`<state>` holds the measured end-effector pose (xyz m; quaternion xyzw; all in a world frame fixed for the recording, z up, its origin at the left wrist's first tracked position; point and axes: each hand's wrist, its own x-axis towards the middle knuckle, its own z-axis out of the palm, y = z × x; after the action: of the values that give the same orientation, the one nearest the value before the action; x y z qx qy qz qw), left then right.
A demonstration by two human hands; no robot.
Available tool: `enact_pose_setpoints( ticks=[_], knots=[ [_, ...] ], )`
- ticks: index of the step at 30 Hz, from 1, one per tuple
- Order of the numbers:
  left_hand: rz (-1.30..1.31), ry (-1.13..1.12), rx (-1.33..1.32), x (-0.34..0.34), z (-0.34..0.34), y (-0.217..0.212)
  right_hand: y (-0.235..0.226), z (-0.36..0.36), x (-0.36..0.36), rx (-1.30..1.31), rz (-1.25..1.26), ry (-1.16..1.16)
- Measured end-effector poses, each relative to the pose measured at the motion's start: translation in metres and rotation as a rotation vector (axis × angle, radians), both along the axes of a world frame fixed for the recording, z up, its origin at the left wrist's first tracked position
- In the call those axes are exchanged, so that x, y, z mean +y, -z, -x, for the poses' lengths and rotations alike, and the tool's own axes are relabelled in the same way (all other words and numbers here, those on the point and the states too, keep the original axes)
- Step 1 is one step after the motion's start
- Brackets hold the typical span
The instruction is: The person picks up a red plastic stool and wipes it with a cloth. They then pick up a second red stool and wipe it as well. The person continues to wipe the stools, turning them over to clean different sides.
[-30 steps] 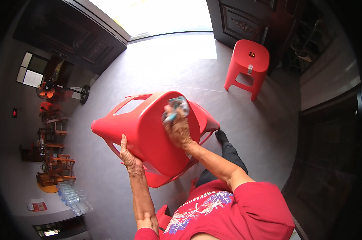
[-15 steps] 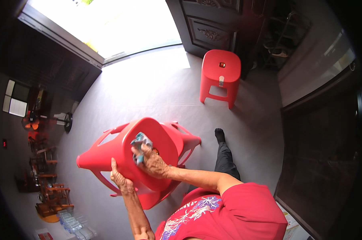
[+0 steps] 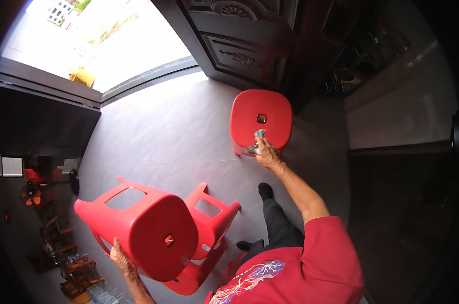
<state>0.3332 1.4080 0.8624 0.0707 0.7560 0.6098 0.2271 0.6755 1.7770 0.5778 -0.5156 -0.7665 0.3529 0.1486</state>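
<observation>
My left hand (image 3: 122, 257) grips the side of a red plastic stool (image 3: 156, 235), which is tipped over so its seat faces me and its legs point to the far left. More red stool parts show behind it: a second stool (image 3: 209, 213) with legs spread and a red seat (image 3: 191, 281) below, partly hidden. Away to the right, my right hand (image 3: 268, 154) holds a crumpled grey-green cloth (image 3: 260, 134) at the near edge of an upright red stool (image 3: 270, 104). That stool has a small square hole in its seat.
A dark carved door (image 3: 244, 45) stands behind the upright stool, beside a bright open doorway (image 3: 113, 40). Wooden chairs (image 3: 80, 268) and a standing fan (image 3: 74, 182) line the left. My feet (image 3: 265, 191) are on the grey floor (image 3: 153, 137) between the stools.
My right hand has left the tipped stool's seat with the cloth and reached right to the upright stool. My left hand still holds the tipped stool. The view has shifted.
</observation>
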Motion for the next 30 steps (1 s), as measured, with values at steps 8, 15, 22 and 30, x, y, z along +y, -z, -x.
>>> enact_pose_setpoints(
  ticks=[8, 15, 22, 30],
  knots=[
    [0.09, 0.173, 0.063, 0.101, 0.039, 0.004, 0.061, -0.001, 0.122, -0.286, 0.372, -0.1],
    [0.143, 0.226, 0.058, 0.147, 0.045, 0.053, 0.08, 0.01, 0.144, -0.424, 0.34, -0.184],
    [-0.002, 0.327, -0.21, 0.215, 0.004, 0.092, 0.057, -0.098, 0.056, -0.31, 0.414, 0.179],
    [0.069, 0.351, -0.325, 0.303, -0.077, 0.172, 0.059, -0.249, -0.031, -0.13, 0.494, 0.565]
  ],
)
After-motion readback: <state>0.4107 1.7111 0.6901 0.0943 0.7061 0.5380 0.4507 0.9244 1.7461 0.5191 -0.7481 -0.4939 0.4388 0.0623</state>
